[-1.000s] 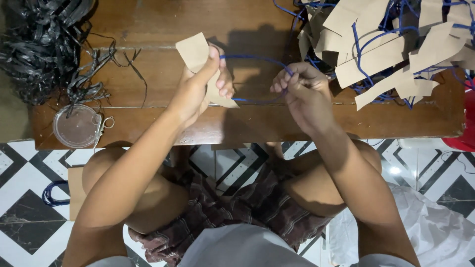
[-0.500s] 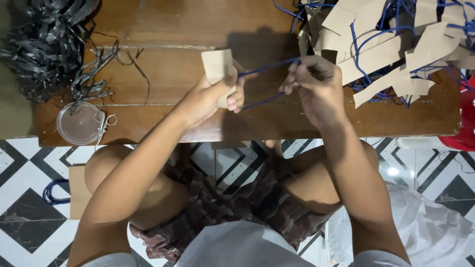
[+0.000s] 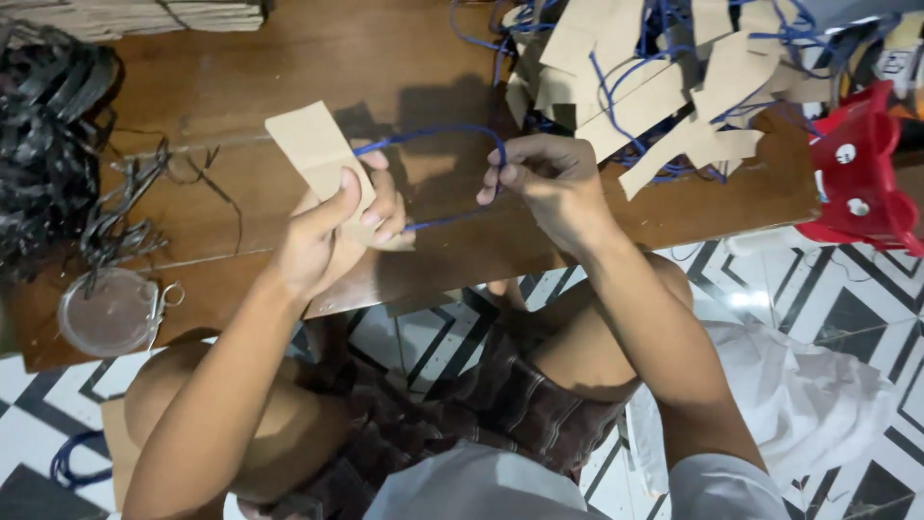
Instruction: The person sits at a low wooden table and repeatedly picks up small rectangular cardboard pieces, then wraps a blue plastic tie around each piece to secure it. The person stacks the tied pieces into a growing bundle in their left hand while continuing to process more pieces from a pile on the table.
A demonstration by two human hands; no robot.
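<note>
The card [image 3: 322,164] was matt brown paper, its cord [image 3: 438,132] blue and smooth. The table [image 3: 289,67] was glossy dark wood. At its left edge lay black shiny strips [image 3: 43,144]; near the front left corner, a clear plastic lid [image 3: 106,313]. The floor [image 3: 818,289] was glossy tile.

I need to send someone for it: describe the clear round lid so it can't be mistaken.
Start at the low wooden table and go to its near left corner, below the tangle of black strips. The clear round lid lies flat there, the only transparent, circular thing, with a small metal ring at its right edge.
</note>
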